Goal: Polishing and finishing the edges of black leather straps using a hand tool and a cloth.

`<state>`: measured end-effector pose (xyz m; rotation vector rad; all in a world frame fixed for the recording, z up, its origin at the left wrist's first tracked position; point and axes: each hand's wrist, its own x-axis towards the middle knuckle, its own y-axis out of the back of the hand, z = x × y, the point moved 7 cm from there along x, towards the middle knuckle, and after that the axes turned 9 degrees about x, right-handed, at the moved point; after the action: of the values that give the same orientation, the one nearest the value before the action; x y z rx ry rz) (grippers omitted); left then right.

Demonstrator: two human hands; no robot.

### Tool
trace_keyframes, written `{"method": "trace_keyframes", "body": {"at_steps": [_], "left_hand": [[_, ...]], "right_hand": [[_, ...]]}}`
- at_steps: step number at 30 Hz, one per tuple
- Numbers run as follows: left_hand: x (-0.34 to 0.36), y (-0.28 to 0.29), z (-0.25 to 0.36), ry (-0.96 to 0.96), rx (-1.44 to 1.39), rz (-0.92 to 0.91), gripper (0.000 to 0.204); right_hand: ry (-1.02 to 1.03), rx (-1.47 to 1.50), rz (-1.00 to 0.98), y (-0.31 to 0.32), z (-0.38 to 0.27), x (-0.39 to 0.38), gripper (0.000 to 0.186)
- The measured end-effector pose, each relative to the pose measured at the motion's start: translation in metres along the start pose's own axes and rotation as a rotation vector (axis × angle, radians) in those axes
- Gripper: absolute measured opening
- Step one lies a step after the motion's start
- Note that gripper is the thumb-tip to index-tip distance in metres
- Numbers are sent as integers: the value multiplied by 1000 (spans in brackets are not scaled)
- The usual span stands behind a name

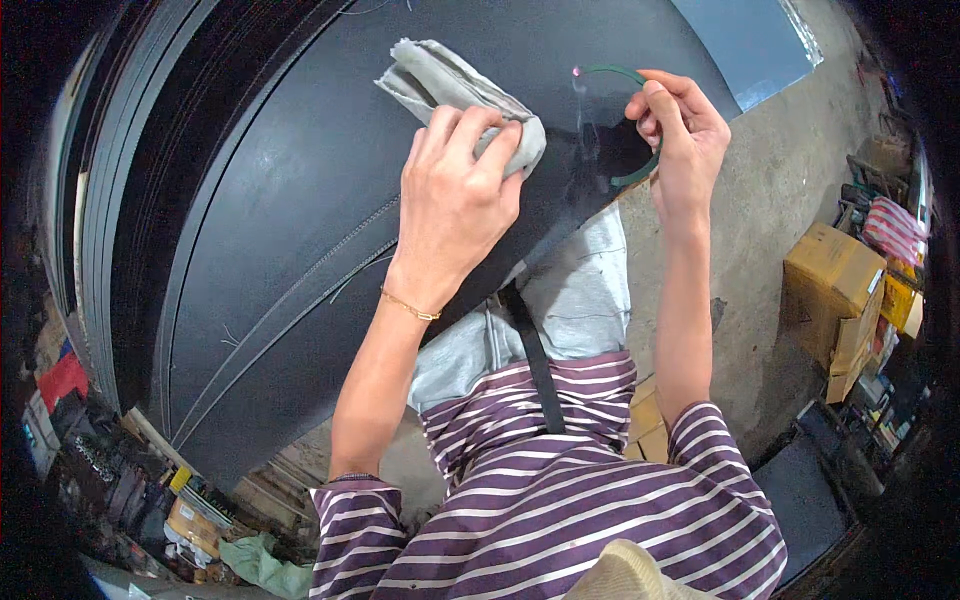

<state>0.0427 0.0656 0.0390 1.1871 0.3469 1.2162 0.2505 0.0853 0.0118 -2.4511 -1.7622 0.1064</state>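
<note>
My left hand [455,185] grips a folded pale grey cloth [425,75] over a large dark grey sheet [260,120], fingers curled round its lower end. To its right my right hand [680,140] pinches a thin, curved dark green strip [605,69] between thumb and fingers. The strip arcs over toward a small pink tip [577,72] at its upper end; its lower end curves back down near the sheet's edge, beside a glossy dark patch. I cannot tell whether the strip touches the sheet.
Layered sheet edges [95,230] run down the left. A light blue-grey panel [750,45] lies at the top right. Cardboard boxes [830,270] and a red-striped bag [890,225] stand on the concrete floor [760,200] at right. Assorted clutter [200,525] fills the lower left.
</note>
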Motion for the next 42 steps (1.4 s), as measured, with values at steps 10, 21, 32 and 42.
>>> {"method": "trace_keyframes", "body": {"at_steps": [10, 21, 32, 42], "left_hand": [[16, -10, -2, -113, 87, -17, 33], [14, -4, 3, -88, 7, 45, 28], [13, -10, 4, -113, 54, -2, 32], [15, -10, 4, -74, 37, -12, 31]], "right_hand": [[-25, 231, -3, 2, 0, 4, 14], [-500, 979, -276, -4, 12, -5, 22], [-561, 1101, -333, -1, 10, -16, 23], [-283, 626, 32, 136, -6, 1, 20]]}}
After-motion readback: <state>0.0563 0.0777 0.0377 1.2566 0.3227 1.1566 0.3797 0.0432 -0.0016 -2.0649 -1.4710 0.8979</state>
